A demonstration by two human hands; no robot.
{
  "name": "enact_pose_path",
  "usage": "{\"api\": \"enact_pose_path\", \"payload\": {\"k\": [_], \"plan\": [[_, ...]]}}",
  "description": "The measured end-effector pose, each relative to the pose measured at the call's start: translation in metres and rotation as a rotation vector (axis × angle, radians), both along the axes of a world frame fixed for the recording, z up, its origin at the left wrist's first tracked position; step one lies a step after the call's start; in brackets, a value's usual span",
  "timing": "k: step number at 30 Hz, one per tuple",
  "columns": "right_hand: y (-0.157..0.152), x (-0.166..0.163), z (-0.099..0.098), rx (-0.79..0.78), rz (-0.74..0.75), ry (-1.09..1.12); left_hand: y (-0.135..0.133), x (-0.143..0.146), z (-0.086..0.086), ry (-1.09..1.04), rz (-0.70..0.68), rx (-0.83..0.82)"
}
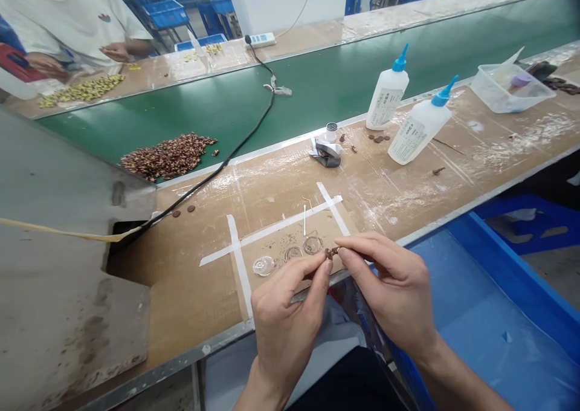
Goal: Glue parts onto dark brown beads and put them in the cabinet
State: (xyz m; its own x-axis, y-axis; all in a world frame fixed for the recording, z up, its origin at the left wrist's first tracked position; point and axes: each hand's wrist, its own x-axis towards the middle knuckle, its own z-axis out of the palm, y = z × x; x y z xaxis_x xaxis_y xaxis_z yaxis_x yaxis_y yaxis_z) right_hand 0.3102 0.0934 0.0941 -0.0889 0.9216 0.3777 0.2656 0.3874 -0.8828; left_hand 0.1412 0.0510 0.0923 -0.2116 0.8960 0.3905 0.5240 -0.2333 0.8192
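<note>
A green belt point(344, 78) runs the length of a taped, white-smeared counter point(190, 278); beyond it a co-worker point(77, 18) in a white shirt, cut off by the frame's edge, stands over one spread of yellow pieces point(81, 89); one heap of brown pieces point(167, 156) lies on the belt, and one black cable point(235, 151) crosses it. One clear tub point(510, 87) and two white bottles point(387, 97) with blue nozzles stand on the counter; their labels cannot be read. At the near edge the left hand point(285, 320) and right hand point(399, 290) meet above a cardboard patch point(276, 242) framed in white tape; the fingers of each are pinched all but shut, thumb to forefinger, on one tiny dark-brown part point(332, 252), held just off the counter between the two sets of fingertips; its shape is too small to make out. Three clear round discs point(293, 254) lie on the patch, just beside the part.
</note>
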Motion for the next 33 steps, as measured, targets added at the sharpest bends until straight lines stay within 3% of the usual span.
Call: {"api": "enact_pose_path", "payload": {"k": [13,33], "plan": [[0.0072,0.0079,0.012,-0.209,0.06,0.033,-0.0015,0.0012,0.0037,0.017,-0.048,-0.042],[0.0104,0.0097,0.0078,-0.222,0.086,0.038,-0.0005,0.0017,0.0021,-0.01,-0.049,-0.058]]}}
